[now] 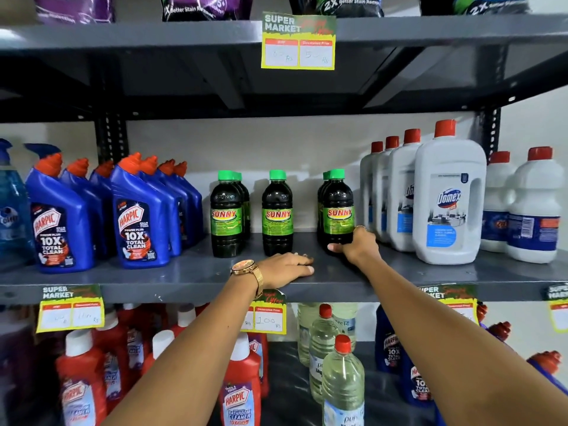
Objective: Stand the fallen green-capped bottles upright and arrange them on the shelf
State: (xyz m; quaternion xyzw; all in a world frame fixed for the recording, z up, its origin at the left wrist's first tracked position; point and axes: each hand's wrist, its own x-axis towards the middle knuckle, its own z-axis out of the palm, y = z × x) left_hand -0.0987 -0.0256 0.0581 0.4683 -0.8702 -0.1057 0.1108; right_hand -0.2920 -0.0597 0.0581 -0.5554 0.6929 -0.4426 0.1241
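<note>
- Forearms enter from 6 o'clock and converge on the middle shelf (184, 273); a watch (246, 269) sits on the left wrist.
- Left hand (287, 267): palm down, fingers extended and flat on the shelf surface near its front edge, grasping nothing. Judged purpose: bracing, or waiting while the other hand works.
- Right hand (356, 244): at 3 o'clock from the left hand, wrapped low around the base of the front right green-capped bottle (338, 207); thumb visible across the front, fingers around the right side. A low hold suits sliding or squaring an upright bottle without tipping it.
- Green-capped bottles: all visible ones stand upright at shelf centre, in three columns: left column (226, 215), centre bottle (277, 212), and the right column holding the gripped bottle. Further bottles stand behind the left and right fronts; the exact count cannot be determined.
- Spacing: the gap between centre and right columns is wider than that between left and centre. Judged status: standing is complete; alignment remains.
- Neighbours: blue toilet-cleaner bottles (138, 216) at 9 o'clock, white red-capped jugs (445, 204) at 3 o'clock, close beside the right column, limiting lateral room.
- Farthest: white rear wall (292, 142).
</note>
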